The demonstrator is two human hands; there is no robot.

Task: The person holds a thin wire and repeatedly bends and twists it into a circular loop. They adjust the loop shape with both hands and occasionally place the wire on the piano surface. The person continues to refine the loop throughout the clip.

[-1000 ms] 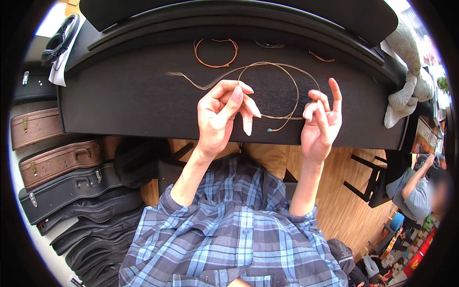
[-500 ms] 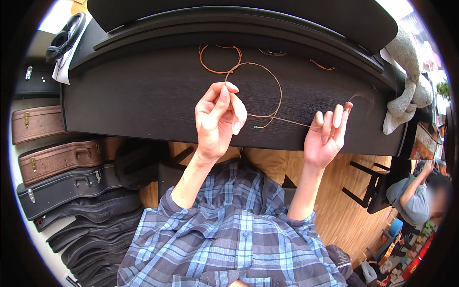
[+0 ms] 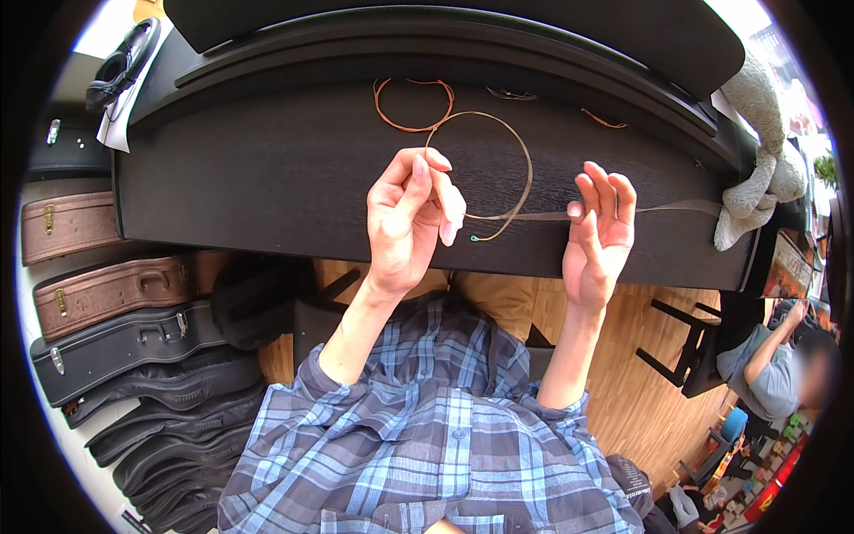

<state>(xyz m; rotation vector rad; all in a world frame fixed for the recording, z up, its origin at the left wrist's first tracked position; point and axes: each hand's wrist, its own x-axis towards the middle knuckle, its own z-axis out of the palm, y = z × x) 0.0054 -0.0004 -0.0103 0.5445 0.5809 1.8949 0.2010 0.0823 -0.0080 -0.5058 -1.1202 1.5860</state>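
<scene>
A thin bronze-coloured guitar string [image 3: 531,171] hangs in a loop over the dark desk-like surface, with a small green ball end at its lower tip. My left hand [image 3: 405,222] is closed, pinching the string between thumb and fingertips at the loop's left side. My right hand [image 3: 598,236] is open, its fingers raised and apart. The string's loose tail runs past the right hand, partly hidden by it, and appears as a blurred streak on toward a grey plush toy [image 3: 752,200]. Whether the tail touches this hand I cannot tell.
On the black surface [image 3: 267,178], an orange-copper coiled string [image 3: 382,111], a small silvery coil [image 3: 511,93] and a short orange piece [image 3: 605,119] lie along the back. Headphones [image 3: 120,67] rest at far left. Instrument cases [image 3: 116,294] stack at left. Another person [image 3: 761,369] sits at right.
My right hand has let go of the string and opened, fingers rising slightly leftward. The string's tail has swung out to the right and is blurred. My left hand keeps its pinch, nearly still.
</scene>
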